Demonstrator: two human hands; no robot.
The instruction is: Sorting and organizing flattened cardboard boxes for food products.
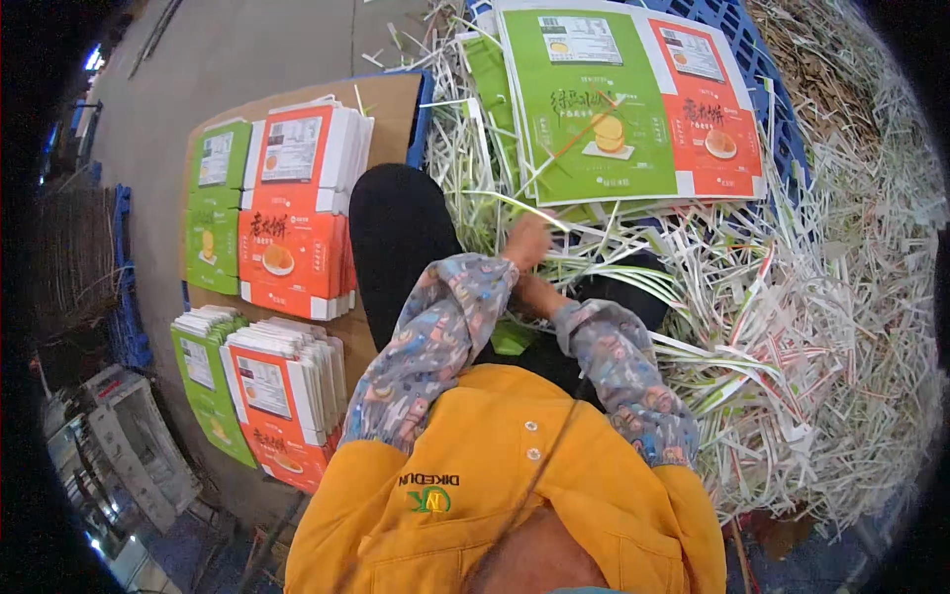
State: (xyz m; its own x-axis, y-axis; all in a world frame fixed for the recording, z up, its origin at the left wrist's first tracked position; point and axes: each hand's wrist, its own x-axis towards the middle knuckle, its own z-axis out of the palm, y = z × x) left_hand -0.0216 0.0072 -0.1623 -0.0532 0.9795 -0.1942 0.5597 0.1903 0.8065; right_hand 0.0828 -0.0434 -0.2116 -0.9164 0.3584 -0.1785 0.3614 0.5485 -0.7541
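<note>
Both my hands are close together between my knees, in front of my yellow jacket. My left hand (527, 244) is closed, its knuckles up; what it grips, if anything, is hidden. Just below it is my right hand (539, 295), its fingers mostly out of sight. Long white and green paper strips (623, 272) fan out rightward from beside my hands. A bit of green printed card (513, 338) shows beneath my wrists. Beyond my hands lies a stack of uncut green and red printed carton sheets (633, 119).
On my left, stacks of green and red flat cartons (292, 223) rest on a brown board (381, 124), with more carton stacks (272, 396) nearer me. A heap of shredded paper trimmings (811, 327) covers the right side. A blue plastic pallet (782, 109) shows under the sheets.
</note>
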